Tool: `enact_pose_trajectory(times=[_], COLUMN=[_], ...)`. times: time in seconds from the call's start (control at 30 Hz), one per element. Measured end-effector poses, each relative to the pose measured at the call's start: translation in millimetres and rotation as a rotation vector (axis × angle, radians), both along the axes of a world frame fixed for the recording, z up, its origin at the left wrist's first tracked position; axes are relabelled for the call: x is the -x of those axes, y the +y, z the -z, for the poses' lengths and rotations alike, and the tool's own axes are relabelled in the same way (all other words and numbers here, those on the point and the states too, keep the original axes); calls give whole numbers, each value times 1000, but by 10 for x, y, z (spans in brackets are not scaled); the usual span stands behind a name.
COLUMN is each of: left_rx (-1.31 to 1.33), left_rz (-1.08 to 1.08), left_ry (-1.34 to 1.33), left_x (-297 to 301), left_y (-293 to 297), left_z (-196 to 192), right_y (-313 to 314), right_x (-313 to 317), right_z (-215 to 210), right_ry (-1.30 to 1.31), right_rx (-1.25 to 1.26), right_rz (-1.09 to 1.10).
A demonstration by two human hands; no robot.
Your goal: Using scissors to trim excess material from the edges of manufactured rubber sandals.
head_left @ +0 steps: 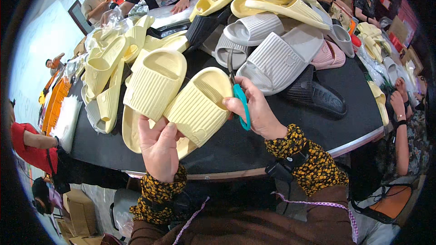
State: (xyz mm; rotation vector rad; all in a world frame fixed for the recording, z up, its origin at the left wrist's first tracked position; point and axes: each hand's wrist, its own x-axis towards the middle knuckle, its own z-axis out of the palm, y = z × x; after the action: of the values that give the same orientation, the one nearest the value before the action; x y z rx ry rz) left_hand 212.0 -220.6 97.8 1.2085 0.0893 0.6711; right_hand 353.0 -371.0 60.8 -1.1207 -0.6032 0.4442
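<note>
Two pale yellow slide slippers with ribbed straps, a left one and a right one, are side by side above the near table edge. My left hand is closed on the pair, thumb in front near the lower edges of the straps; its other fingers are partly hidden behind them. In my right hand is a pair of scissors with teal handles, its dark blades pointing up and away. The thumb of this hand lies at the right slipper's side edge. Close by on the right sits a grey slipper.
A heap of yellow, grey, pink and black slippers covers the far middle of the black table. More yellow slippers lie at left, and a black slipper at right. Several people stand around the table; clear plastic bags lie at far left.
</note>
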Motion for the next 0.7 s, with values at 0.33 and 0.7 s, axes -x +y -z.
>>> enact_pose_trajectory(times=[0.33, 0.7], left_rx=[-149, -272], left_rz=[-156, -292], left_ry=[-16, -77], left_x=[-29, -83], left_y=[138, 142], left_z=[-21, 0], right_y=[-23, -33], right_x=[-7, 17], right_z=[-90, -69], right_ry=[-222, -665], right_rx=[105, 426], right_rz=[121, 28])
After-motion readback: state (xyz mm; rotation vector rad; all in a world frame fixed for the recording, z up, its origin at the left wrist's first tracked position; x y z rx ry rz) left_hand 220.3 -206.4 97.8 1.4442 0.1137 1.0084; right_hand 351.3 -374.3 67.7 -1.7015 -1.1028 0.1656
